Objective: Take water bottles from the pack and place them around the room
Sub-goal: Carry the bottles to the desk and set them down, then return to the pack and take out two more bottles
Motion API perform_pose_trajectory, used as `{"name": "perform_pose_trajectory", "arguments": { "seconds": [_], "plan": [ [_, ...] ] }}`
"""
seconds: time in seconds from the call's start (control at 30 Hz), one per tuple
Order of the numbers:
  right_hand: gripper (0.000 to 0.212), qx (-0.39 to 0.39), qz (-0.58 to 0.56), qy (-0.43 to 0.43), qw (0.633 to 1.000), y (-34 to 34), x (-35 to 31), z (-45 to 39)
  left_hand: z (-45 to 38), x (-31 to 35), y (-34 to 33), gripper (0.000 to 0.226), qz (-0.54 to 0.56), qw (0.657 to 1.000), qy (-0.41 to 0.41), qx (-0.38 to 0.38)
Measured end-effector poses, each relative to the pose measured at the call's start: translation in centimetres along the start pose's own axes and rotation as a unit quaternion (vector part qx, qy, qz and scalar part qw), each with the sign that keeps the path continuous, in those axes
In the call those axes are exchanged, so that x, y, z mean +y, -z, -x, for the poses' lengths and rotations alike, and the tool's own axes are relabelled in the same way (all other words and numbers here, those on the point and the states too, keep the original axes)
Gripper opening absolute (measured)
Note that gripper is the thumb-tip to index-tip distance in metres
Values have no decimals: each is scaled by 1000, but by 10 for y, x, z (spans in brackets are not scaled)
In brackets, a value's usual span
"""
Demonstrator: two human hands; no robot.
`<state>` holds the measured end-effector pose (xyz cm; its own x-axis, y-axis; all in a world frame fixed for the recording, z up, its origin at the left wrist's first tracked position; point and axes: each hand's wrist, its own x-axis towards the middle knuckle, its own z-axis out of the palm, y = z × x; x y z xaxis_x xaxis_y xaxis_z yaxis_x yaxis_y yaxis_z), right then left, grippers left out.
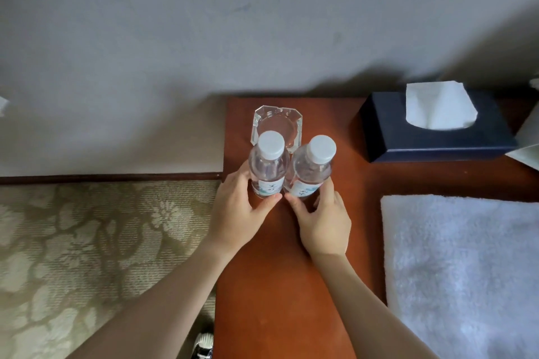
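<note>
**Two bottles, two hands, one corner of the table**

Head view, the only one I have. My left hand point(237, 213) is curled around the base of the left bottle point(267, 166), thumb tip pressed against the front of its label and the other fingers wrapped round the outer side; the grasp is narrow, closed to the bottle's width. My right hand point(322, 221) mirrors it on the right bottle point(312, 169): thumb at the near lower edge of the label, fingers hooked around the right side, again closed snugly on the plastic. The two thumb tips nearly meet between the bottles.

Count: two clear water bottles, each with a white cap and a pale label, both upright and touching each other side by side on the wooden table point(277, 285). One glass ashtray point(276, 125) sits just behind them, partly hidden by the left bottle's cap. One dark tissue box point(437, 134) with a white tissue pulled up stands well to the right, and one folded white towel point(460, 271) lies on the table's right part.

The bottles stand at the far left corner of the table, directly ahead of my fingers, near the wall point(204, 23); patterned carpet point(87, 242) lies to the left.
</note>
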<state>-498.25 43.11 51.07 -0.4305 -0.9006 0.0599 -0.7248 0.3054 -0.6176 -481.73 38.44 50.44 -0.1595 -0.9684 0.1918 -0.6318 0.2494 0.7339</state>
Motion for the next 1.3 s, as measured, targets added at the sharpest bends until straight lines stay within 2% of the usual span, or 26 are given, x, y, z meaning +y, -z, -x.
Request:
{"name": "perform_pose_trajectory", "arguments": {
  "seconds": [0.33,0.63,0.7,0.8,0.87,0.93,1.03,1.2,1.3],
  "plan": [
    [61,27,48,-12,998,-4,0,-4,-2,3,-2,49,-48,999,17,-5],
    [60,16,53,-7,998,-7,4,-3,-1,3,-3,51,-52,998,18,18],
    [69,-2,40,-8,999,-3,1,-2,0,11,3,62,-35,999,37,2],
    [97,-73,-36,-41,996,13,-3,2,9,29,19,96,66,990,122,-2],
    [116,-130,-102,-55,985,35,-9,3,18,45,45,99,80,984,150,52],
    [125,-139,-139,-32,980,67,-15,3,24,62,80,92,66,985,130,97],
    [113,-85,-187,29,978,128,-45,-5,21,102,143,76,46,985,81,142],
    [65,-51,-216,169,960,224,-154,-18,10,179,255,42,25,976,-16,218],
    [40,-42,-248,231,940,267,-231,-7,15,214,321,31,14,963,-57,262]
  ]
}}
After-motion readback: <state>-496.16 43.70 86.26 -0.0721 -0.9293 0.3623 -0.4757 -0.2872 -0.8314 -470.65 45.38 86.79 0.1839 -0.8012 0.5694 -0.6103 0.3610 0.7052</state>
